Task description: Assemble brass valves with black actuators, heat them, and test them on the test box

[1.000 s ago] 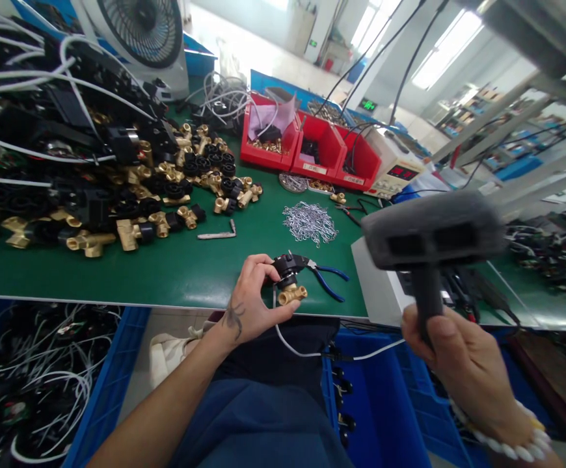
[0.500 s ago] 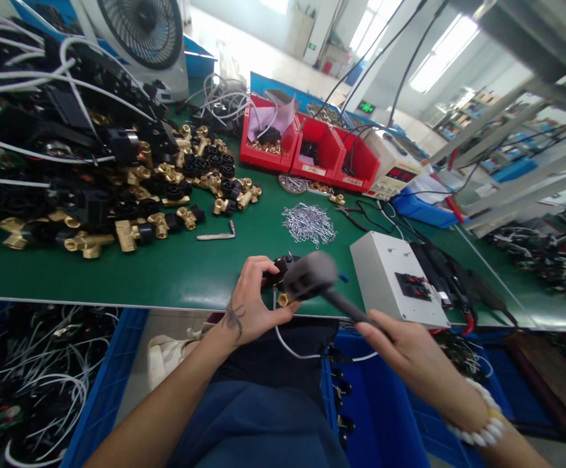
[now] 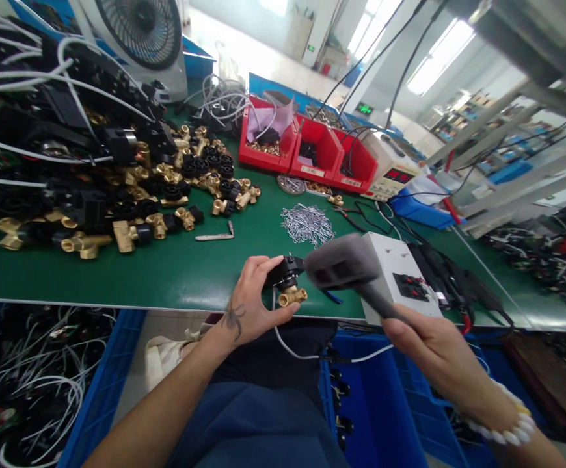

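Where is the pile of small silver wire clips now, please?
In the head view, the pile lies on the green tabletop, in front of the red plastic bins and left of the pale grey box.

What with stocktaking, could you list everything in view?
bench: one, green, middle
fan: one, black and white, back left
bins: three, red, back
display unit: one, cream, beside bins
fittings: many, brass, left
wires: many, white, left
clips: many, silver, centre
bent tool: one, grey, centre
box: one, white, right
crates: several, blue, below bench
mallet: one, grey, right hand
handle: one, blue, by mallet
valve: one, black and brass, left hand
left hand: one, centre
right hand: one, right
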`<state>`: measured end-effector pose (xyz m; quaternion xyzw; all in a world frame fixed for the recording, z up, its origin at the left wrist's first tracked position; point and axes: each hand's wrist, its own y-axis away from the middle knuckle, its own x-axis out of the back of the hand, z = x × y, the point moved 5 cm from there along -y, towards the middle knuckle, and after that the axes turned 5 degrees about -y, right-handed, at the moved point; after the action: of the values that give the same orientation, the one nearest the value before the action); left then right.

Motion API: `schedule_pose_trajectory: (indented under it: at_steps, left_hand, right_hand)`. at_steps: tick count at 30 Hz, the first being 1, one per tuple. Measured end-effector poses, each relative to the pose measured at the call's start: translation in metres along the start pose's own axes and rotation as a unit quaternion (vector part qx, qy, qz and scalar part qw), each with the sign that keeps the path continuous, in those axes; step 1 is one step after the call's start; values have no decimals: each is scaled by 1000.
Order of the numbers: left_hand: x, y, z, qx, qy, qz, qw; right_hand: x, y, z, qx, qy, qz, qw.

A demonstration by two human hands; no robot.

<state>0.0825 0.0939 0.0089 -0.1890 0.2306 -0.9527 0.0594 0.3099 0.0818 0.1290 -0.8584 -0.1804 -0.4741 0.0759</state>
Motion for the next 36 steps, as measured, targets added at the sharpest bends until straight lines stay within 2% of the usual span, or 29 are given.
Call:
schedule_pose_trajectory:
  at_steps: [2,3,4,8,9,13,14,18,19,20,24,25,29,30,34,36]
  left_hand:
    - [-1,0,0,4,0,-5,1000]
    - [-1,0,0,2,-1,-5,1000]
    - [-1,0,0,-1,-2,-4,1000]
    - [0,-1,1,-10,-1,9,1000]
    - [0,-1,1,-9,-1,9,1000]
    - [0,-1,0,-7,2,-2,1000]
    - [0,-1,1,-8,3,-2,1000]
    - [1,-1,1,-13,9,8,1000]
    - [0,-1,0,-11,9,8,1000]
    - [0,-1,0,-8,9,6,1000]
    - [0,-1,-1,-1,6,-1,1000]
    - [0,-1,-1,-3,5,1,1000]
    - [1,-1,2,-21,7,4,1000]
    - [0,-1,2,-20,10,2,1000]
    - [-1,-2,-1,4,22,-9,1000]
    - [-1,-2,-1,4,21,-15,1000]
  right_hand:
    - [8,5,-1,23,-61,66,996]
    - [8,6,-1,28,-76,78,994]
    - [5,6,0,25,-72,68,995]
    - [-14,0,5,-39,24,-55,997]
    - [-13,-1,5,-43,24,-55,997]
    - [1,-2,-2,-13,-49,34,998]
    - [0,-2,-2,-11,-48,31,998]
    - [-15,-5,3,-36,21,-70,997]
    - [-15,-5,3,-31,23,-67,997]
    - [-12,-4,3,-20,12,-46,999]
    - [3,4,4,18,-97,108,989]
    - [0,4,5,14,-102,105,989]
    - [-21,-3,7,-29,13,-47,998]
    - [-21,-4,6,-28,27,-55,998]
    - [-2,-3,1,24,-83,63,994]
    - [-3,-3,2,30,-94,61,993]
